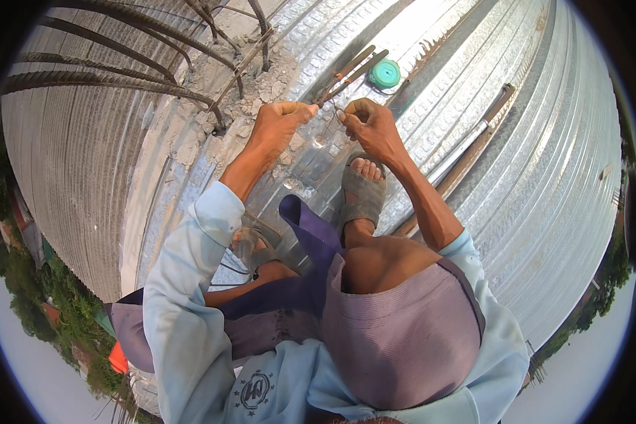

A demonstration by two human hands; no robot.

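Thin dark wire [334,107] runs between my two hands above the metal decking [431,134]. My left hand [281,126] is closed in a pinch, thumb and forefinger pressed together at the wire's left end. On the other side my right hand [372,127] pinches the wire between thumb and bent forefinger. Just beyond the fingertips lie pincers [348,74] with worn orange-and-dark handles, their head partly hidden by the wire and hands. A round teal tape measure [384,73] rests to the right of the handles.
Rusty rebar [131,83] sticks up and bends over broken concrete [251,88] at the far left. A long pipe [466,147] lies along the decking to the right. My sandalled foot [364,187] is below my hands. Trees [67,311] show past the roof's edge.
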